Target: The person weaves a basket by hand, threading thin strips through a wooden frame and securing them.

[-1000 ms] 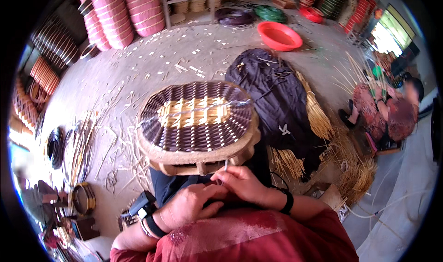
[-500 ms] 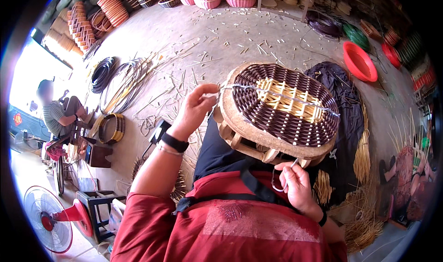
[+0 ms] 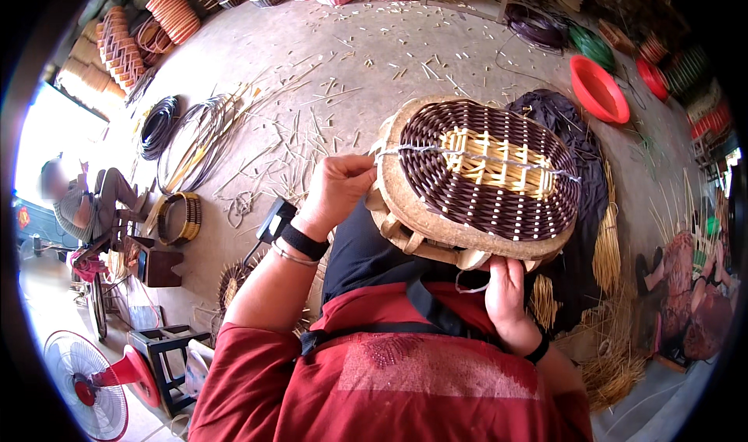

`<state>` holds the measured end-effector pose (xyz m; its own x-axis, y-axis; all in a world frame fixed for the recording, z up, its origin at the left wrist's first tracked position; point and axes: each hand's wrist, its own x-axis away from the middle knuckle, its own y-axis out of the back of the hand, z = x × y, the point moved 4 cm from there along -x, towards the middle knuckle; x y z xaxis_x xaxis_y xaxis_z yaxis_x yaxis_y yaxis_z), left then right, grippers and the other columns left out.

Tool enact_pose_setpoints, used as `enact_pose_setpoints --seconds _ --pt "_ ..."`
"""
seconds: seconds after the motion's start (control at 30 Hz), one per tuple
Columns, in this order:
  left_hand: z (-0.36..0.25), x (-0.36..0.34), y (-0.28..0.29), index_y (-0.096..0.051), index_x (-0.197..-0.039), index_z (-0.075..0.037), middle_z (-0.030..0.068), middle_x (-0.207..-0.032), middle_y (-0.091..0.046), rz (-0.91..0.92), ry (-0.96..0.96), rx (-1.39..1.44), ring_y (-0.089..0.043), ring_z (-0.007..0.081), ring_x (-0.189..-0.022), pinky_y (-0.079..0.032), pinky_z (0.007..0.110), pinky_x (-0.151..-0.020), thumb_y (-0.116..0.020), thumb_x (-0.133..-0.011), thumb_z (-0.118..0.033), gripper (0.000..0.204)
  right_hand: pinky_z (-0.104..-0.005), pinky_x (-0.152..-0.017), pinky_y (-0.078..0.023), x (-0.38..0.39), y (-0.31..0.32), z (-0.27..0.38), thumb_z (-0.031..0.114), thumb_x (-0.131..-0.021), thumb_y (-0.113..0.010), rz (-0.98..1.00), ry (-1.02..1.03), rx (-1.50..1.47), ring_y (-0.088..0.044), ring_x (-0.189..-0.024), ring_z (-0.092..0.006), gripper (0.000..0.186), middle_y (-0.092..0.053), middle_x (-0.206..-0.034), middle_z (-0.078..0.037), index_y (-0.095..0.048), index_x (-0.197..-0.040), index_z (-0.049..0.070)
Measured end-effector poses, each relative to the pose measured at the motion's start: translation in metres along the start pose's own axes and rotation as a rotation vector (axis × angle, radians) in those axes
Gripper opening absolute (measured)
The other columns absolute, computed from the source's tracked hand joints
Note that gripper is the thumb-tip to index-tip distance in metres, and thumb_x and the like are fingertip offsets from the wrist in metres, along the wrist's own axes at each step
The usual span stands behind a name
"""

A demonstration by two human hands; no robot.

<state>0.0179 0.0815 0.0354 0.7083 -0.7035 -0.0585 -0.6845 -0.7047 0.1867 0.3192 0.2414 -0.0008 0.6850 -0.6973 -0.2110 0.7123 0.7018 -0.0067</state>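
The oval woven base (image 3: 467, 208), dark brown around a pale middle, lies between the two hands, just right of the left grip and just beyond the right one. It sits on a tan form (image 3: 397, 197), and a grey cord (image 3: 499, 159) runs lengthwise across it from near the left fingertips. The left hand (image 3: 336, 189) has thumb and fingers drawn together at the form's left end; whether they pinch the cord, I cannot tell. The right hand (image 3: 510, 294) has its fingers close together at the near edge, tips partly hidden, so its hold cannot be told; a pale loop (image 3: 467, 291) hangs just left of it. Beyond and right of the right grip lie a dark cloth (image 3: 573, 126), a straw bundle (image 3: 606, 243) and, farther, a red basin (image 3: 598, 90)
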Motion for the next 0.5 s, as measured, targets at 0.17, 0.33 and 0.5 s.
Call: enact_pose_setpoints --seconds 0.17,0.33,0.5 --pt "-0.025 -0.007 0.008 -0.083 -0.101 -0.010 0.0123 -0.086 -0.071 0.065 -0.258 -0.595 -0.073 0.0312 -0.080 -0.057 0.039 -0.076 -0.077 -0.092 -0.015 0.012 -0.0400 -0.116 -0.045 -0.023 -0.008 -0.017 0.005 -0.111 -0.053 0.044 0.180 0.311 -0.062 -0.132 -0.0279 0.031 -0.068 -0.141 -0.012 -0.065 -0.138 -0.005" --pt "-0.009 -0.013 0.012 -0.076 -0.100 -0.002 0.0214 -0.076 -0.066 0.310 -0.063 -0.497 -0.068 0.0265 -0.065 -0.056 0.041 -0.066 -0.069 -0.098 -0.017 0.017 -0.0396 -0.115 -0.046 -0.088 -0.060 -0.004 0.005 -0.111 -0.054 0.119 0.178 0.209 -0.062 -0.130 -0.0274 0.030 -0.069 -0.139 -0.012 -0.065 -0.137 -0.005" --pt "0.006 -0.010 0.009 -0.072 -0.137 -0.001 -0.0002 -0.108 -0.076 0.539 0.124 -0.197 -0.068 0.0083 -0.100 -0.059 0.030 -0.091 -0.056 -0.115 -0.017 0.032 -0.0392 -0.113 -0.047 -0.087 -0.051 -0.001 0.006 -0.111 -0.055 0.182 0.162 0.131 -0.063 -0.128 -0.0268 0.029 -0.069 -0.136 -0.012 -0.065 -0.136 -0.004"
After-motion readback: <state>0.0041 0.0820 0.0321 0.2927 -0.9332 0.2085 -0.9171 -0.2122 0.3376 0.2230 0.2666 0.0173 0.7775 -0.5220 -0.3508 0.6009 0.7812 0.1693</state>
